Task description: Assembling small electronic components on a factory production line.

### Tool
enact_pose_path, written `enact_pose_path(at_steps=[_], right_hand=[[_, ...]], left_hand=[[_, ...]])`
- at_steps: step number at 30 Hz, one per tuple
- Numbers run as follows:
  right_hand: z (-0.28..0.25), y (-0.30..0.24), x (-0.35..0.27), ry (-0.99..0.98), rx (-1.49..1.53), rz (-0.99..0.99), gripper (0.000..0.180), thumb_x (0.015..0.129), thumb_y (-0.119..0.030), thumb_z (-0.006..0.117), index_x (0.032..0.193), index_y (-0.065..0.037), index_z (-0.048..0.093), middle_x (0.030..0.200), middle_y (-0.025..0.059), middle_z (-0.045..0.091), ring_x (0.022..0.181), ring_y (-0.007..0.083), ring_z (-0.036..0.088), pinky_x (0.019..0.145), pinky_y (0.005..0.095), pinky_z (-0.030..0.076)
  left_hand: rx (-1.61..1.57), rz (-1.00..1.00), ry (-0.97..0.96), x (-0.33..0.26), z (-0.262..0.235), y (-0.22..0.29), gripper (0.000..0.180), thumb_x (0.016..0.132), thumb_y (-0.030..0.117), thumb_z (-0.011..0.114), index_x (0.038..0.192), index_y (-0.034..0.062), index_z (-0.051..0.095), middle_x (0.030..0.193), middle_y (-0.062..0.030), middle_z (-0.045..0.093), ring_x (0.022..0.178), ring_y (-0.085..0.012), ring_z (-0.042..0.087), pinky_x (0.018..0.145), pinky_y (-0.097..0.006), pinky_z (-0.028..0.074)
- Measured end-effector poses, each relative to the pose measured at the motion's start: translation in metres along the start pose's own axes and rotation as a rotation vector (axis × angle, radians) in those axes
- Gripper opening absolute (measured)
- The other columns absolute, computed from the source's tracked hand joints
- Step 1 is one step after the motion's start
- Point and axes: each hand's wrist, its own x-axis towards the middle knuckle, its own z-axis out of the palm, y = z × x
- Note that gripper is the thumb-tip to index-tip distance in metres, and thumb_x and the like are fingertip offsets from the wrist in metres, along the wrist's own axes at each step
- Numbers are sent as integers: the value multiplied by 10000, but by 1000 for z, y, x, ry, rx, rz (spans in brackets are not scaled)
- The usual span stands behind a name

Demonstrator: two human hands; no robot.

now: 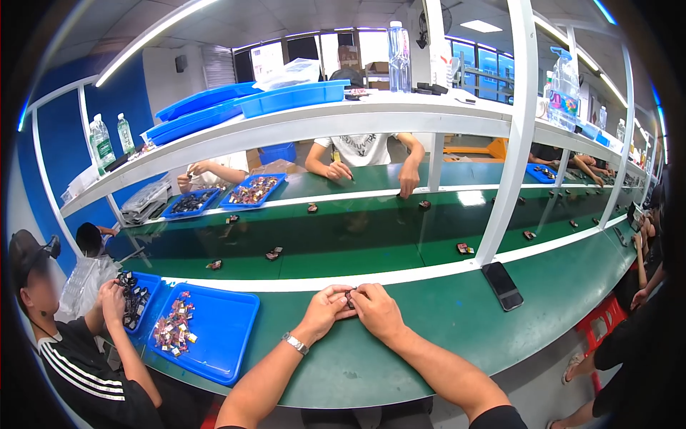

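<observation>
Over the green worktop, my left hand (326, 312) and my right hand (377, 310) meet, both closed on one small dark part (350, 299) with a bit of red. Fingers cover most of it, so its exact kind stays hidden. A watch with a metal band (295, 343) circles my left wrist. Left of my hands lies a blue tray (232, 322), with a heap of small red, yellow and white pieces (175, 325) at its left side. Beyond my hands runs a green conveyor belt (371, 247) carrying scattered small dark-red parts (274, 253).
A black phone (502, 286) lies to my right beside a white upright post (511, 143). At left a person (78, 343) works over another blue tray (146, 293) of black parts. Across the belt sits a co-worker (364, 154). Overhead, a white shelf (400, 118) holds blue trays and bottles.
</observation>
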Motion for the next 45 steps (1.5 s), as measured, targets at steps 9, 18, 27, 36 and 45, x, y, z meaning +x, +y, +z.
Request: enact_pose_path(at_steps=[9,18,27,36,45], right_hand=[[5,0,-2,39,-45,4,45,799,-71,681,835,-64,655,887,41,629,822,230,629,657,342,549],[1,0,1,-31,360,366,173,789,-38,707,932,-30,610,918,100,617,749,253,642,666,354,546],[4,7,-1,-29,475,426,196,814,-36,689,998,-27,623,930,118,637,708,222,671,653,332,552],[2,7,1,-39,512,424,188,819,-30,680,997,-23,619,880,108,622,692,205,651,638,309,541],[17,41,18,11,533,728,200,827,-63,697,1007,2,639,843,111,674,740,184,674,686,321,544]], left_hand=[[26,1,57,-1,4,-1,226,989,26,505,1212,-8,507,1150,-131,631,1024,-206,647,906,-375,576],[185,111,169,2,6,-8,175,979,37,530,1140,-25,561,1051,-117,667,917,-161,665,788,-304,600],[207,126,40,2,1,-9,213,969,7,526,1180,-20,546,1125,-109,646,993,-155,643,787,-283,583],[253,132,54,4,0,-12,241,962,-4,531,1202,-12,542,1138,-106,642,992,-158,641,774,-278,573],[384,304,269,7,-19,-12,250,930,3,561,1178,-27,569,1163,-151,663,1021,-211,668,811,-307,565]])
